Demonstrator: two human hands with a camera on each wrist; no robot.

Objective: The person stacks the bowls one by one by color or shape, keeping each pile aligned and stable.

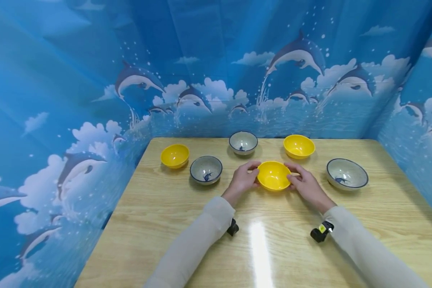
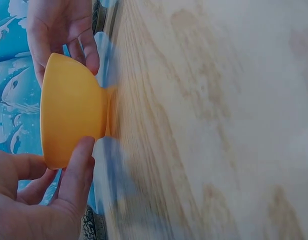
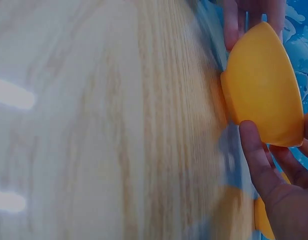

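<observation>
Both hands hold a yellow bowl [image 1: 273,176] by opposite sides near the middle of the table. My left hand [image 1: 244,181] pinches its left rim between thumb and fingers. On the other side my right hand [image 1: 307,186] grips the right rim the same way. The bowl is roughly upright, its hollow facing up, with nothing in it. In the left wrist view the bowl's foot [image 2: 110,112] is at the wooden surface; whether it touches or hovers just above, I cannot tell.
Around it on the table [image 1: 147,232] stand a yellow bowl [image 1: 175,156] at left, a grey blue-rimmed bowl [image 1: 206,170] beside it, another grey bowl [image 1: 243,143] behind, a yellow bowl [image 1: 299,147] at back right and a grey bowl [image 1: 347,174] at right. A dolphin-print curtain [image 1: 216,60] borders the table.
</observation>
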